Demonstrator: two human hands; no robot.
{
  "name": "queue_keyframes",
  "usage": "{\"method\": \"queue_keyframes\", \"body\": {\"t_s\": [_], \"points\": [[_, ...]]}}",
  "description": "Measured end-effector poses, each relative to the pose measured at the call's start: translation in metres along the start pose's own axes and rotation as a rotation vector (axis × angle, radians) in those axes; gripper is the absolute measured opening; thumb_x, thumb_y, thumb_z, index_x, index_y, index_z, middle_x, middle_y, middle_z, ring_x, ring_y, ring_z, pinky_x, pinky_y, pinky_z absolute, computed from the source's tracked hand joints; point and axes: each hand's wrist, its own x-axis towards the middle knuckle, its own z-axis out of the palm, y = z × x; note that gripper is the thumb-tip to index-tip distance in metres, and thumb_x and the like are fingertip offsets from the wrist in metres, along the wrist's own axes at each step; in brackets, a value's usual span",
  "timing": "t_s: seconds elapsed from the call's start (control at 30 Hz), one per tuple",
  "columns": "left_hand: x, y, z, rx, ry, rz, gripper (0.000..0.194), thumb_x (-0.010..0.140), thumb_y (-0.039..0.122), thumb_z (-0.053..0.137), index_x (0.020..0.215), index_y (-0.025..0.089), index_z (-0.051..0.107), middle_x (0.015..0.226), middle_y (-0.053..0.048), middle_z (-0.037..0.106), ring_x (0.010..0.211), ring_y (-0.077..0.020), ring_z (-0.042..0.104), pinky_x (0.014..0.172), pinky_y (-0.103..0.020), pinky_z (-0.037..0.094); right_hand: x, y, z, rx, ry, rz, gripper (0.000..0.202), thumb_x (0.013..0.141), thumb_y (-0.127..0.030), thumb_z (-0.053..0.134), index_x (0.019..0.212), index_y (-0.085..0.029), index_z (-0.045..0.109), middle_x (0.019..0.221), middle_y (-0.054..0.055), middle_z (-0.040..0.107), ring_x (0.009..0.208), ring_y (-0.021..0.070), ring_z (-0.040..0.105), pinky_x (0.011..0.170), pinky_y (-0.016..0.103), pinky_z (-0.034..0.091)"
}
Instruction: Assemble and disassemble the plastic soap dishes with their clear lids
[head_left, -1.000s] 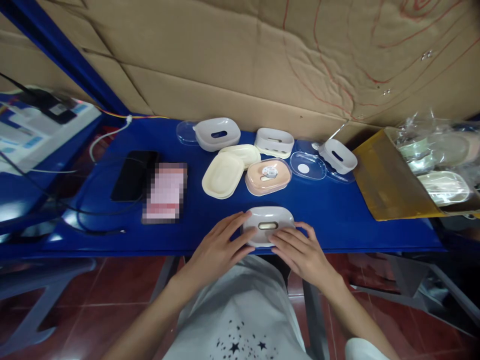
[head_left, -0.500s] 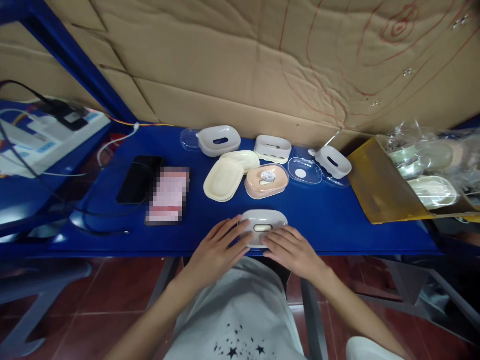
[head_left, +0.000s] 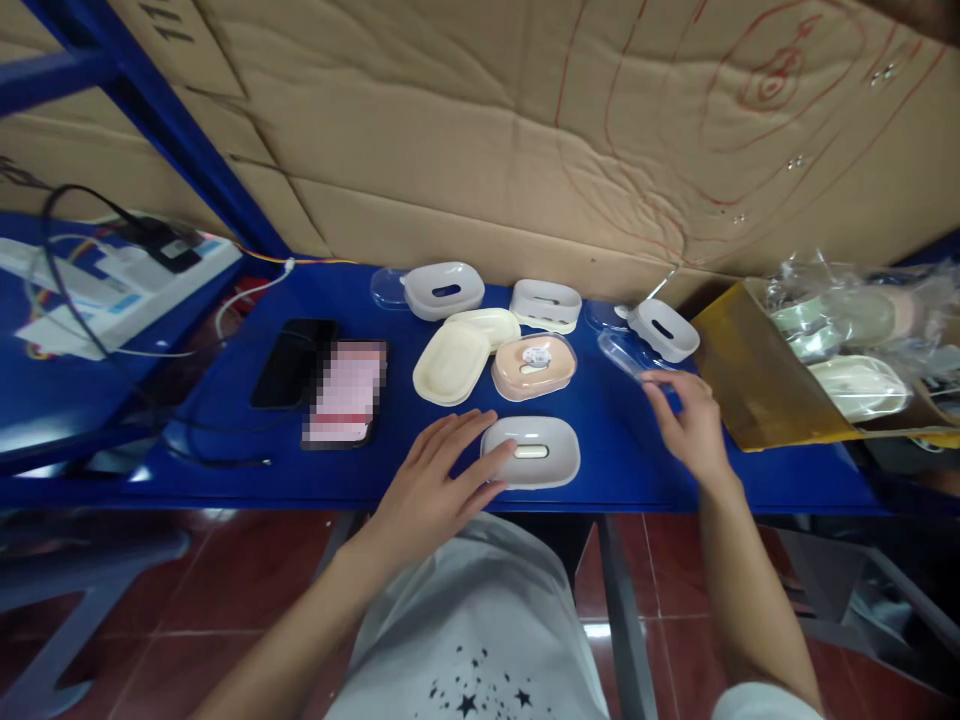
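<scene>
The pale grey dish (head_left: 551, 470) sits right side up at the near edge of the table (head_left: 637, 460), around the middle, its long side running left to right. It is a shallow, glossy rounded oval, with a long slot in its floor where something cream-white shows through. My left hand (head_left: 439, 480) touches its left end, fingers reaching over the rim. The clear lid (head_left: 624, 352), thin and see-through, is farther off to the right, tilted, its near right edge at the fingertips of my right hand (head_left: 686, 415).
</scene>
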Motion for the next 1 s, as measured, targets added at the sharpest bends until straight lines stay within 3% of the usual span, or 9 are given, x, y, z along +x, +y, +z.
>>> {"method": "queue_keyframes", "body": {"t_s": [0.07, 0.17, 0.27, 0.37, 0.47, 0.6, 0.77, 0.9, 1.0], "points": [[0.009, 0.004, -0.008, -0.024, 0.04, 0.057, 0.053, 0.096, 0.012, 0.077, 0.145, 0.024, 0.061, 0.156, -0.016, 0.055, 0.15, -0.0332, 0.053, 0.121, -0.054, 0.051, -0.021, -0.027, -0.02, 0.293, 0.021, 0.142, 0.03, 0.107, -0.051, 0.06, 0.12, -0.027, 0.073, 0.109, 0.007, 0.08, 0.102, 0.0269, 0.076, 0.095, 0.045, 0.058], [0.025, 0.015, -0.018, -0.039, 0.002, 0.19, 0.059, 0.096, 0.005, 0.074, 0.148, 0.029, 0.06, 0.161, -0.013, 0.051, 0.159, -0.033, 0.041, 0.128, -0.057, 0.043, -0.036, -0.067, -0.033, 0.679, -0.237, 0.31, 0.032, 0.105, -0.053, 0.064, 0.123, -0.028, 0.073, 0.086, 0.002, 0.076, 0.079, 0.0213, 0.075, 0.076, 0.035, 0.061], [0.034, 0.024, -0.023, -0.039, -0.116, 0.28, 0.054, 0.098, 0.01, 0.072, 0.148, 0.027, 0.06, 0.162, -0.013, 0.052, 0.16, -0.0329, 0.041, 0.13, -0.059, 0.041, -0.031, -0.092, -0.022, 0.915, -0.426, 0.444, 0.036, 0.103, -0.058, 0.066, 0.113, -0.025, 0.074, 0.075, -0.001, 0.069, 0.066, 0.0169, 0.068, 0.063, 0.029, 0.057], [0.031, 0.023, -0.022, -0.066, -0.168, 0.259, 0.045, 0.099, 0.017, 0.074, 0.142, 0.021, 0.063, 0.162, -0.018, 0.052, 0.153, -0.0335, 0.051, 0.127, -0.057, 0.047, -0.024, -0.099, -0.001, 0.988, -0.448, 0.491, 0.039, 0.104, -0.062, 0.061, 0.112, -0.025, 0.071, 0.082, -0.001, 0.069, 0.065, 0.0146, 0.066, 0.062, 0.028, 0.056], [0.02, 0.011, -0.017, -0.146, -0.145, 0.15, 0.043, 0.099, 0.023, 0.074, 0.141, 0.022, 0.061, 0.164, -0.018, 0.05, 0.149, -0.0333, 0.055, 0.121, -0.055, 0.053, -0.026, -0.095, 0.014, 0.812, -0.364, 0.306, 0.041, 0.11, -0.059, 0.051, 0.131, -0.029, 0.068, 0.12, 0.007, 0.074, 0.095, 0.0197, 0.075, 0.086, 0.036, 0.063], [0.004, -0.013, -0.006, -0.3, -0.175, -0.023, 0.048, 0.1, 0.027, 0.071, 0.146, 0.026, 0.056, 0.166, -0.015, 0.048, 0.149, -0.0309, 0.055, 0.117, -0.052, 0.057, -0.044, -0.083, 0.024, 0.43, -0.307, -0.105, 0.062, 0.102, -0.056, 0.069, 0.158, -0.035, 0.051, 0.169, 0.012, 0.044, 0.149, 0.0321, 0.054, 0.12, 0.054, 0.05], [0.0, -0.026, 0.009, -0.349, -0.259, -0.061, 0.044, 0.098, 0.026, 0.071, 0.141, 0.026, 0.059, 0.164, -0.015, 0.047, 0.145, -0.03, 0.057, 0.116, -0.05, 0.057, -0.061, -0.074, 0.034, 0.2, -0.322, -0.375, 0.052, 0.104, -0.039, 0.07, 0.154, -0.035, 0.056, 0.17, 0.011, 0.046, 0.156, 0.0324, 0.047, 0.121, 0.058, 0.048], [0.005, -0.025, 0.013, -0.292, -0.208, 0.018, 0.039, 0.1, 0.026, 0.071, 0.137, 0.023, 0.06, 0.159, -0.017, 0.048, 0.151, -0.0342, 0.048, 0.12, -0.057, 0.051, -0.065, -0.07, 0.038, 0.102, -0.278, -0.448, 0.04, 0.106, -0.032, 0.067, 0.146, -0.03, 0.062, 0.161, 0.01, 0.059, 0.156, 0.0301, 0.049, 0.124, 0.058, 0.045], [0.006, -0.021, 0.015, -0.232, -0.174, 0.066, 0.035, 0.101, 0.034, 0.074, 0.132, 0.023, 0.062, 0.151, -0.016, 0.053, 0.145, -0.0339, 0.053, 0.115, -0.056, 0.055, -0.068, -0.068, 0.038, 0.054, -0.263, -0.482, 0.037, 0.107, -0.03, 0.066, 0.144, -0.027, 0.063, 0.155, 0.01, 0.064, 0.157, 0.0293, 0.047, 0.125, 0.059, 0.043]]}}
